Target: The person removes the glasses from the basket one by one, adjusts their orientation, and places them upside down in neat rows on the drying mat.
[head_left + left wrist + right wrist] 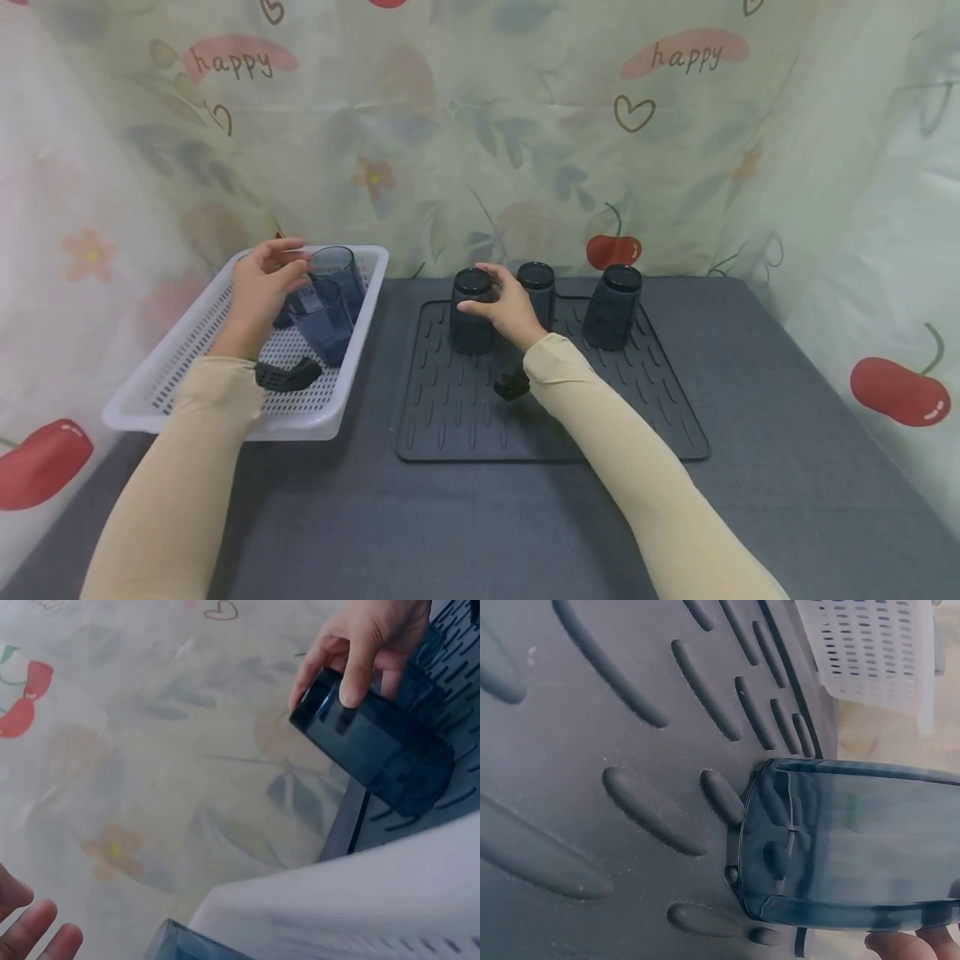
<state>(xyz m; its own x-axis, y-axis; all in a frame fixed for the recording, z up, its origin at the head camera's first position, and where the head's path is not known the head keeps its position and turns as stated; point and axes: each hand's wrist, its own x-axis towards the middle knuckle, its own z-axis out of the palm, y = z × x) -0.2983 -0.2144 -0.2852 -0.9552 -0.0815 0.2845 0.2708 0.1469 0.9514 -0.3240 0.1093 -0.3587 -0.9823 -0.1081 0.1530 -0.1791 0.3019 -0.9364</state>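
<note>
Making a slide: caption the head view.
Right hand holds an inverted glass on a mat; left hand over a basket.

A pale curtain (487, 117) — printed with red cherries (613, 252), brown-outlined hearts (634, 114), orange flowers (374, 176) and "happy" on pink patches (686, 55) — hangs behind and along both sides of a dark grey tabletop (420, 525).

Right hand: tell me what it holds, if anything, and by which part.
The right hand holds an upside-down blue-tinted drinking glass; the grip is on its sides, close to the upturned base.
</note>
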